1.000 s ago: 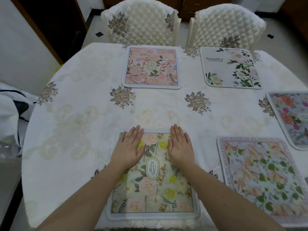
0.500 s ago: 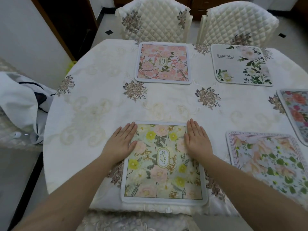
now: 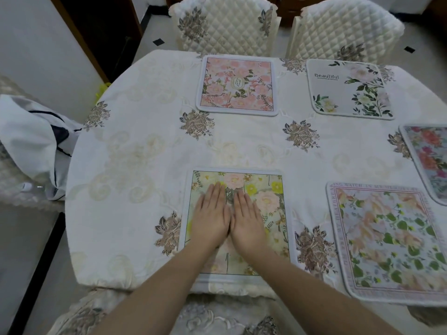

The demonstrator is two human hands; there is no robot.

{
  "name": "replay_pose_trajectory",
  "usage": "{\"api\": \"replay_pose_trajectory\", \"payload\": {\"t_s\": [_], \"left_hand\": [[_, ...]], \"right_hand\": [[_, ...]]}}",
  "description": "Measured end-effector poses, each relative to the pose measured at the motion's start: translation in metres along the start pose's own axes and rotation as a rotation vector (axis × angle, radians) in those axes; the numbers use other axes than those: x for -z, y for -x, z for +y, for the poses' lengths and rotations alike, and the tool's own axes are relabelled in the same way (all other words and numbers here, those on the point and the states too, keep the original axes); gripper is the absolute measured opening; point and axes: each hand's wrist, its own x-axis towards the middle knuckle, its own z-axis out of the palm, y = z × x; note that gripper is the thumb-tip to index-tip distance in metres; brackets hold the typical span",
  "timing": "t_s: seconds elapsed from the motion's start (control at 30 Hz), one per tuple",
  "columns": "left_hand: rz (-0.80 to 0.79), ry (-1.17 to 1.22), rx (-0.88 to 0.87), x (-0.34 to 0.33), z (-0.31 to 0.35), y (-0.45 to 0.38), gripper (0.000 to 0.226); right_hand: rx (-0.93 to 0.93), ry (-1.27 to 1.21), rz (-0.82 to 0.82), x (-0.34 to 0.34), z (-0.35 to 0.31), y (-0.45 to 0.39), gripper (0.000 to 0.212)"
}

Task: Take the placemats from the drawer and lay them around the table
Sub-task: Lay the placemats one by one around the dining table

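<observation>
A yellow-green floral placemat (image 3: pixel 268 204) lies at the near edge of the table (image 3: pixel 135 165). My left hand (image 3: pixel 211 216) and my right hand (image 3: pixel 246 218) rest flat on its middle, side by side and touching, fingers straight and holding nothing. Several other placemats lie around the table: a pink floral placemat (image 3: pixel 238 84) at the far side, a white "Beautiful" placemat (image 3: pixel 350 89) to its right, a red-flowered placemat (image 3: pixel 428 158) at the right edge, and a green-leafed placemat (image 3: pixel 391 240) at the near right.
Two quilted cream chairs (image 3: pixel 225 22) (image 3: pixel 346 32) stand behind the table. A white cloth with dark stripes (image 3: pixel 33 141) lies on a surface to the left. A chair seat (image 3: pixel 205 315) sits just below the table's near edge.
My hands slid from the placemat's top corners inward and down to its middle, now touching each other. The view shifted back, showing more of the table's near edge.
</observation>
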Motion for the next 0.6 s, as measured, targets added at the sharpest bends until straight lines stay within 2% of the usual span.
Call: {"api": "replay_pose_trajectory", "payload": {"t_s": [0.27, 0.6], "left_hand": [[-0.033, -0.063, -0.117, -0.014, -0.02, 0.022, 0.063], [-0.068, -0.087, -0.159, -0.005, -0.073, 0.048, 0.067]], "right_hand": [[0.054, 0.065, -0.012, 0.001, 0.024, 0.019, 0.058], [-0.048, 0.086, -0.063, 0.022, 0.09, 0.049, 0.064]]}}
